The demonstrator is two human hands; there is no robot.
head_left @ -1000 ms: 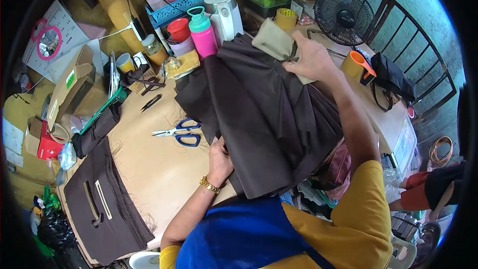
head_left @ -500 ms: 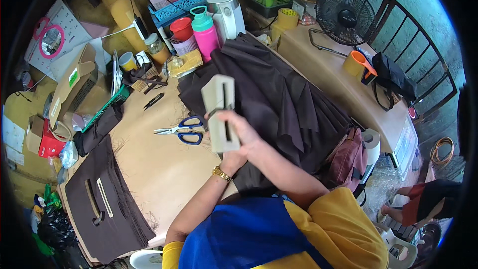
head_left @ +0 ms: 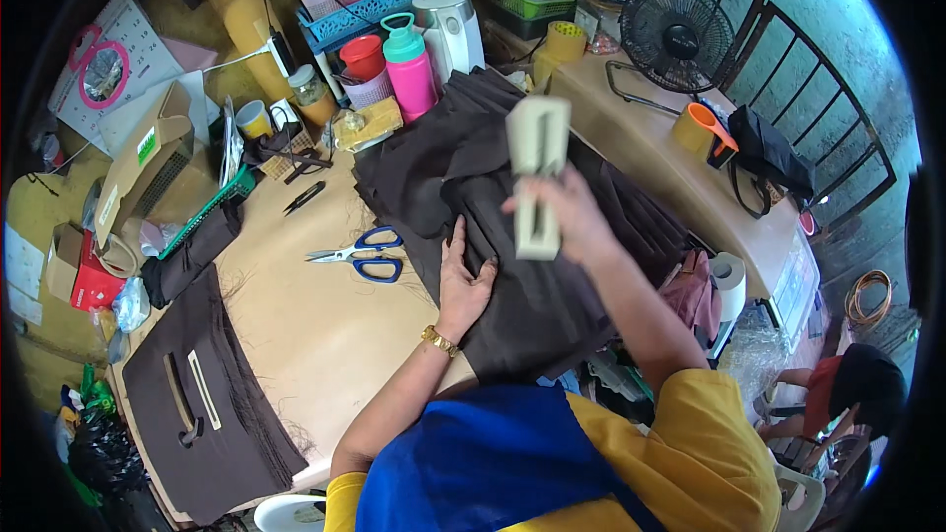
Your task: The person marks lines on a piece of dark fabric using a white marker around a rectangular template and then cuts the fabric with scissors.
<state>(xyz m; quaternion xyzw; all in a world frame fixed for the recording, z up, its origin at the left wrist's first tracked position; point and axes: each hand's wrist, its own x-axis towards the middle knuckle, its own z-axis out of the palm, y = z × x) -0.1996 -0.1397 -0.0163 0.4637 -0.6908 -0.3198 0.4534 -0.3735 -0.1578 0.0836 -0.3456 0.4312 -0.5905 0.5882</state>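
My right hand (head_left: 572, 215) is closed around a cream slotted stack (head_left: 539, 133), long and narrow with openings along its face, and carries it above the dark brown cloth (head_left: 631, 227). The fingers cover its middle. My left hand (head_left: 463, 286) lies on that cloth with the fingers stretched out, pressing near its left edge, a gold watch at the wrist. Blue-handled scissors (head_left: 370, 255) rest on the table just left of the cloth, blades pointing left. Farther off lies a small pair of black thread snips (head_left: 304, 198).
A stack of dark cut cloth (head_left: 202, 443) lies at the near left, with a slotted strip (head_left: 207, 390) on it. Bottles, a pink flask (head_left: 409, 74) and baskets line the back. To the right stand a fan (head_left: 678, 36) and a tape dispenser (head_left: 705, 130). Another person (head_left: 838, 389) is at far right.
My right hand has carried the cream stack to the right and farther away. My left hand has let go of it and flattened onto the cloth, which has been spread out more.
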